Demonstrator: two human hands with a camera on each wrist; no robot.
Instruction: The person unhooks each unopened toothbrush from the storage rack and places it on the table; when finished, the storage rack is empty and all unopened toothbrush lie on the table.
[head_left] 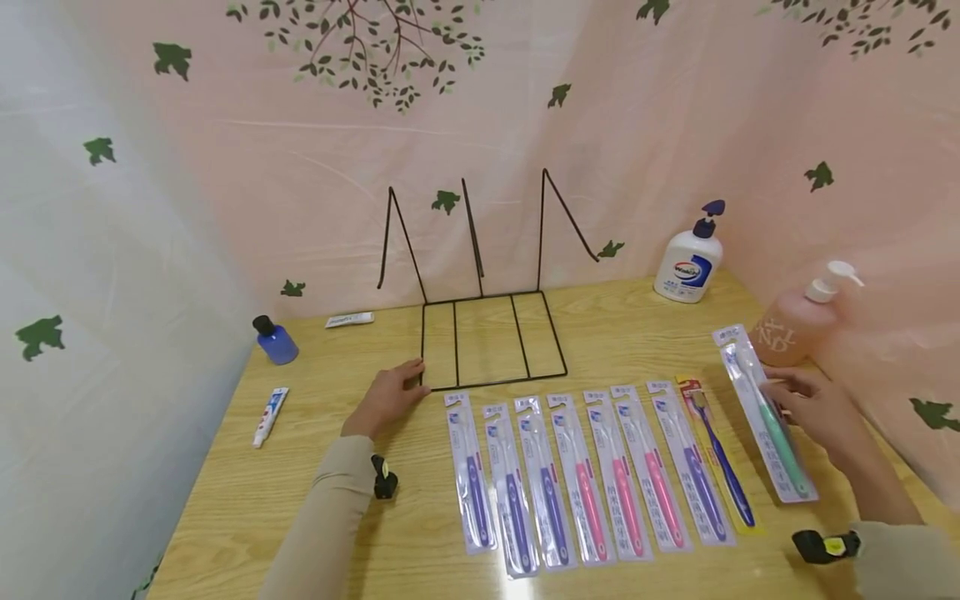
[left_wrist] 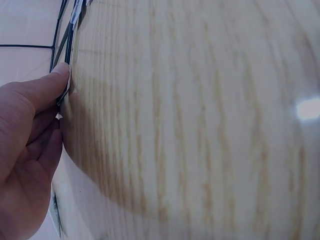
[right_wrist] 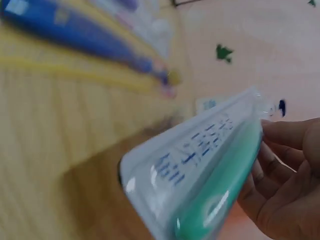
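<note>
My right hand [head_left: 813, 408] pinches the green toothbrush pack [head_left: 767, 412] by its long edge, thumb above and fingers [right_wrist: 280, 170] curled under, so the pack is held off the wooden table [head_left: 315, 500] at the right end of the row and can be turned freely; the right wrist view shows the blister face tilted toward the camera with the green handle [right_wrist: 220, 200] inside. My left hand [head_left: 386, 396] lies on the table with fingers nearly straight, the thumb tip [left_wrist: 59, 75] pressed against the front left corner of the black wire rack [head_left: 491, 342]; it grips nothing, and the contact appears to steady the rack against sliding. Between the hands, the remaining toothbrush packs [head_left: 592, 475] lie flat, side by side and parallel, heads toward the rack, which keeps each one separately reachable. The rack stands near the back wall, dividers upright. Beyond the right hand stand a pink pump bottle [head_left: 795, 325] and a white pump bottle [head_left: 688, 267].
</note>
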